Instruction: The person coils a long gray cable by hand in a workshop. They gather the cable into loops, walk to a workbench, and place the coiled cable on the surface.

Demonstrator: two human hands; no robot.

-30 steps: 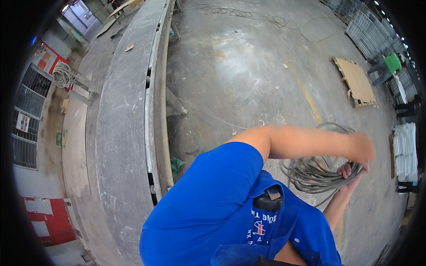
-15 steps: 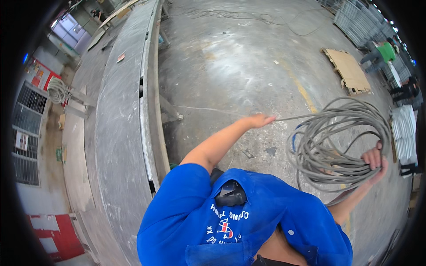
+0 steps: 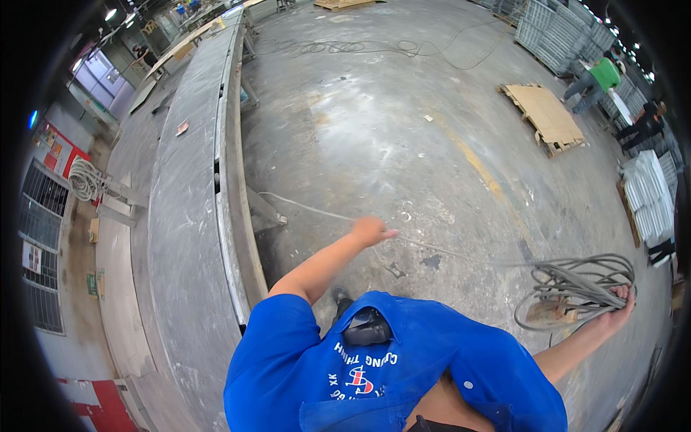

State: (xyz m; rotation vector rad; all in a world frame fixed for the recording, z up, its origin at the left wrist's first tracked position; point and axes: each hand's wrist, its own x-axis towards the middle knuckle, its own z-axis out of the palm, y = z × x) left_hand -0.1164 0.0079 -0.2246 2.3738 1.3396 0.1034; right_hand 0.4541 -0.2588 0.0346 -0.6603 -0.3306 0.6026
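Item: one loose coil of grey, rubbery-looking cable (image 3: pixel 586 277), many loops, gathered above the floor at the right, well apart from the desk. Right hand (image 3: pixel 620 301): fingers curled over the bundled loops at the outer end of the coil, gripping them; arm extended to the right. Left hand (image 3: pixel 370 232): closed around a single strand of the same cable (image 3: pixel 317 210), in front of the body and well apart from the right hand. From the left hand the strand runs one way toward the foot of the desk and the other way, thin and partly blurred, toward the coil.

Wearer: blue short-sleeved shirt (image 3: pixel 281 360) with white lettering and a red emblem on the chest.

Surroundings, left: long grey desk with a pale metal edge (image 3: pixel 183 237), bearing a small reddish-brown scrap (image 3: pixel 182 128); beyond it, a second coil of pale cable (image 3: pixel 87 179) hung near a barred window (image 3: pixel 43 245).

Surroundings, ahead and right: grey concrete floor (image 3: pixel 345 151) with a worn yellow line (image 3: pixel 475 164); loose cable loops (image 3: pixel 407 48) lying farther off; flat brown board on a pallet (image 3: pixel 545 117); person in a green top (image 3: pixel 603 74), bent forward; wrapped whitish stack (image 3: pixel 648 198)
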